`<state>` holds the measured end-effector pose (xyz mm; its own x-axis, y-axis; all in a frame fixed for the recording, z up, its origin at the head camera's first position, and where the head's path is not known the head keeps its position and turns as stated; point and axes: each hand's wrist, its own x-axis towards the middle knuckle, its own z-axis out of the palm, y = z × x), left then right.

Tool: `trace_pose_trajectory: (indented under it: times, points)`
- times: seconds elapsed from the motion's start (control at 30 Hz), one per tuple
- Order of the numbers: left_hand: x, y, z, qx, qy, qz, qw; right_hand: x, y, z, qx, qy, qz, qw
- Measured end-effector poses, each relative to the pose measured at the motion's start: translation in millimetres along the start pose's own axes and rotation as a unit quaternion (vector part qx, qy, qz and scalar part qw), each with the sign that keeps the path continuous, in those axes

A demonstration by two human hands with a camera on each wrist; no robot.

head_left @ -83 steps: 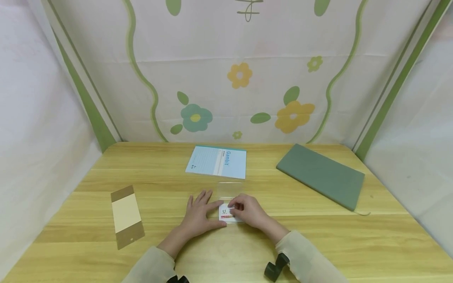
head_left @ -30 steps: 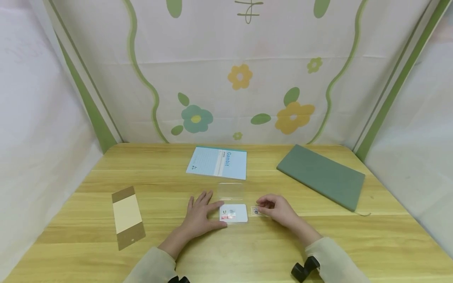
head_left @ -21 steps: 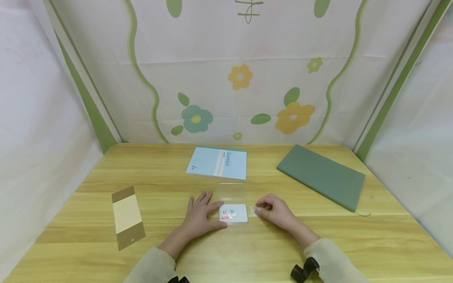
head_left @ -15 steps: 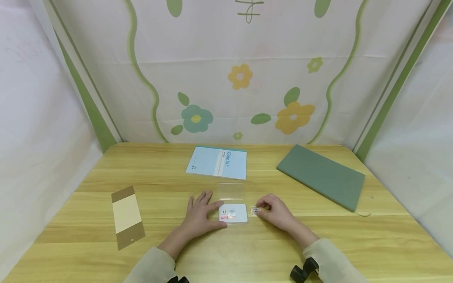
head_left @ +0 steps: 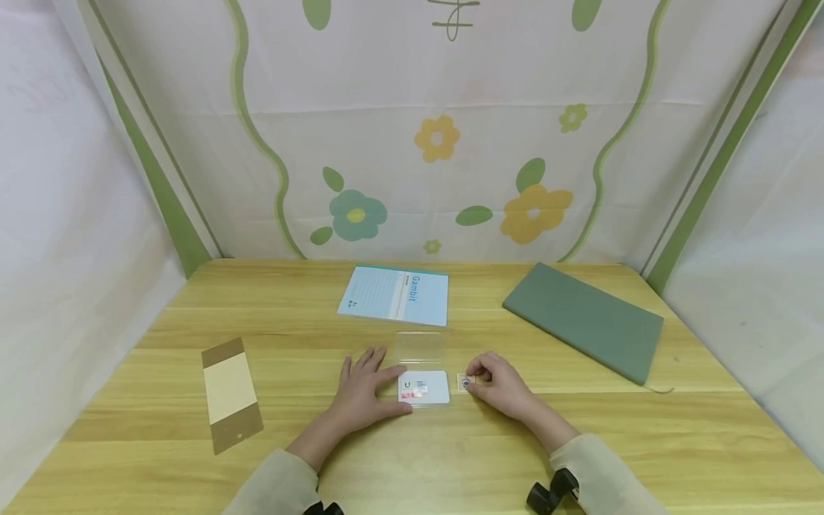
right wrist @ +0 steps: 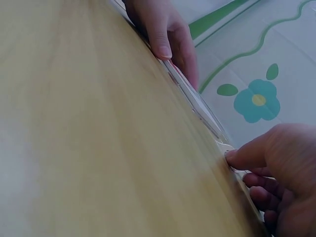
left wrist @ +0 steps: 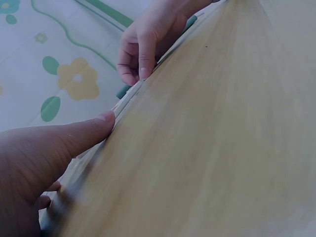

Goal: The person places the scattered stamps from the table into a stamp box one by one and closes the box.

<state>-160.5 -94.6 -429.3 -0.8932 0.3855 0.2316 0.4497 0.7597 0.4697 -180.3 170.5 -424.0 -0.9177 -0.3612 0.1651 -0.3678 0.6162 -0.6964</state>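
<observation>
A clear plastic case (head_left: 420, 349) lies with its lid folded back on the table, and a white card-like piece (head_left: 438, 387) with a small printed label (head_left: 413, 390) fills its near half. My left hand (head_left: 360, 393) holds the case at its left end, thumb at the front edge and index finger at the back; the other fingers are spread. To the right of the case, my right hand (head_left: 501, 386) pinches a small square piece (head_left: 463, 383), sticker-like, with a dark round mark, at the tabletop. Its fingers hide the square's right part.
A light-blue notebook (head_left: 395, 295) lies behind the case. The dark green book (head_left: 582, 320) is at the back right. On the left rests a brown card strip with a cream middle (head_left: 230, 388). A flower-printed curtain (head_left: 438, 186) rises behind the table (head_left: 412, 465).
My right hand has moved from above the white piece to the right of the case, with the small square in its fingers. It is nearly still lately. My left hand stays in place.
</observation>
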Motion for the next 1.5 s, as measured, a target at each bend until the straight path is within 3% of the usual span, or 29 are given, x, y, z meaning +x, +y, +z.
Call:
trace_pose_trajectory:
  times: [0.27,0.47,0.8,1.07,1.33,1.5]
  points:
    - [-0.1,0.1,-0.1,-0.001,-0.003,-0.001,1.0000,0.0,0.7,1.6,0.026,0.007,0.005,0.9996]
    - [-0.1,-0.4,-0.2,-0.001,-0.002,-0.002,1.0000,0.8,2.3,2.4,0.035,0.008,-0.014,0.9992]
    - [-0.2,0.2,-0.4,-0.004,-0.002,-0.007,1.0000,5.9,-2.5,-2.3,0.065,0.039,0.012,0.9970]
    - [0.0,0.5,-0.8,-0.003,-0.003,-0.006,1.0000,15.8,-17.0,-4.8,0.111,0.029,0.031,0.9929]
    - [0.4,0.6,-0.7,0.001,-0.002,-0.010,0.9999,15.1,-59.9,-1.7,0.150,-0.001,0.009,0.9886]
    - [0.0,0.8,-1.0,0.000,-0.002,-0.010,1.0000,18.2,-44.3,12.4,0.155,-0.014,0.016,0.9877]
